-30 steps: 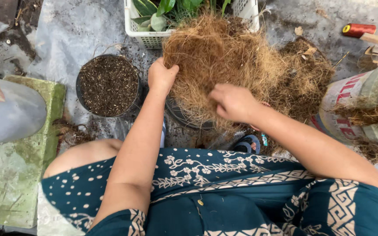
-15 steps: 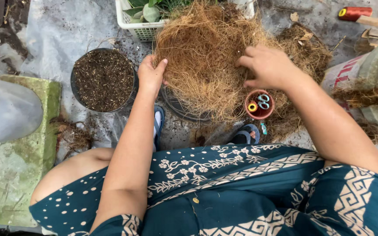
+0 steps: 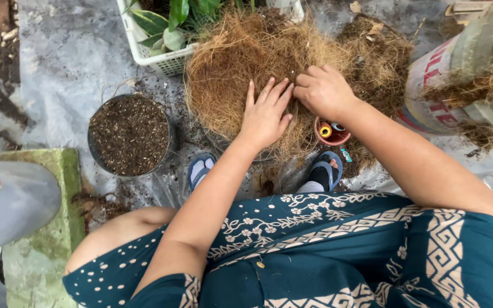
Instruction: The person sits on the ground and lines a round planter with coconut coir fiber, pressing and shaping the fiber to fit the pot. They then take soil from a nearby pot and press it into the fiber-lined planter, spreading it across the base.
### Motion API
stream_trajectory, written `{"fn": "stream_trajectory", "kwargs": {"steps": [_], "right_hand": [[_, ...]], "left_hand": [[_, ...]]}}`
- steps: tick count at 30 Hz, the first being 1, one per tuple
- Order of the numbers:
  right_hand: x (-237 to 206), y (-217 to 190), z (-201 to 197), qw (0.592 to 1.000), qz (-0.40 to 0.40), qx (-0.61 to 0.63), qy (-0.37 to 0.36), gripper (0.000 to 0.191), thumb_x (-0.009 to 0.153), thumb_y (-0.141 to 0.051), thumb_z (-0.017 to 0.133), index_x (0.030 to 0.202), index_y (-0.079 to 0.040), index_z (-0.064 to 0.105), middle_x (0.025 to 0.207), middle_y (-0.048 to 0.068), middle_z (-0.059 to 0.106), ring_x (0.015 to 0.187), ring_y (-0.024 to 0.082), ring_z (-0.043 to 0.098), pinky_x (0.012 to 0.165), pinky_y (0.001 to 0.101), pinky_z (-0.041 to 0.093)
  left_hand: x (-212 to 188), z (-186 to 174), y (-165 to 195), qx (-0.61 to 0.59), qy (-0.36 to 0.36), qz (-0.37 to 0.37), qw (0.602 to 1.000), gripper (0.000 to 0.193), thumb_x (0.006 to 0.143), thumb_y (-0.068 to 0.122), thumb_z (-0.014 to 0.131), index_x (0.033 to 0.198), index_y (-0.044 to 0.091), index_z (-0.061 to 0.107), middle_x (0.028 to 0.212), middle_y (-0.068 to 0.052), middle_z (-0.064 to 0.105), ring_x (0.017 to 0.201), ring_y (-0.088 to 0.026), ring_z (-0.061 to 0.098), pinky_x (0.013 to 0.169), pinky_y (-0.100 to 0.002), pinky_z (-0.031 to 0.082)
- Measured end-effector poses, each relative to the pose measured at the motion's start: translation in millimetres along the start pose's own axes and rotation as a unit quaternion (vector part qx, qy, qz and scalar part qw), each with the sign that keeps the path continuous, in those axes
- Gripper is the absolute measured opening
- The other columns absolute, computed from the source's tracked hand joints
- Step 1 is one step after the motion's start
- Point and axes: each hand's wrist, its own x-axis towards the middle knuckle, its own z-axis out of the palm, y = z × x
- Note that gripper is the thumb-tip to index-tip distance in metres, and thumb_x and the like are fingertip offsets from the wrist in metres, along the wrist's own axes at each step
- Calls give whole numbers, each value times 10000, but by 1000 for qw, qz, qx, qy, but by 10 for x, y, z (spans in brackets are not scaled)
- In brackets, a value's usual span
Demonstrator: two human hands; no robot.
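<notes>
Both hands have closed in: left hand [image 3: 265, 116] spread flat, right hand [image 3: 323, 91] pinching the coconut fibre mound [image 3: 241, 63], roundish, without clear long axis.

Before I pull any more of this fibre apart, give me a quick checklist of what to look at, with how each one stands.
1. Left hand flat on the fibre pile, fingers spread: ok.
2. Right hand has a grip in the fibre: fingers curled into it, ok; what they pinch, cannot tell.
3. Small red pot clear of the hands: not ok, it sits right under the right wrist.
4. Pot of soil upright and apart from the pile: ok.
5. White basket of plants clear of the fibre: not ok, the pile reaches its edge.
6. Feet in sandals clear of the pile: cannot tell, fibre hangs over them.
</notes>
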Motion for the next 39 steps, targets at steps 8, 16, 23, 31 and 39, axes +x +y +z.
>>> {"fn": "stream_trajectory", "kwargs": {"steps": [8,16,23,31,39], "right_hand": [[-290,161,-182,991,-32,104,-75,55,727,-276,745,768,-238,746,851,-93,649,1001,191,564,877,399,427],[-80,260,-242,989,86,116,-17,215,879,-278,736,1056,-155,731,1110,27,640,1088,244,536,917,418,422],[-7,196,327,987,137,71,-46,897,786,-518,747,1492,-40,467,1551,270,413,1459,416,377,1165,588,300],[-43,412,529,976,115,109,-152,1164,710,-756,674,1581,-77,308,1601,279,250,1528,451,182,1115,754,81],[204,731,386,917,311,248,-17,609,998,-614,665,1358,-122,671,1296,142,620,1236,308,514,1078,464,433]], "left_hand": [[8,140,-56,33,-69,-33,997,781,917,490,621,1574,153,366,1665,-47,252,1543,-351,188,1218,-683,71],[-46,187,27,50,-6,-21,999,837,824,457,719,1504,64,430,1635,-146,286,1516,-351,245,1153,-718,39],[-154,207,312,-30,34,-65,997,605,774,415,806,1213,33,641,1216,-161,545,1197,-326,492,1067,-557,334],[-71,111,301,-13,-7,18,1000,230,738,232,792,943,161,716,1104,-21,631,1167,-229,560,1080,-477,383],[104,-340,-187,-180,2,-96,979,441,885,371,754,1236,116,678,1206,-76,635,1134,-248,558,965,-443,396]]}}
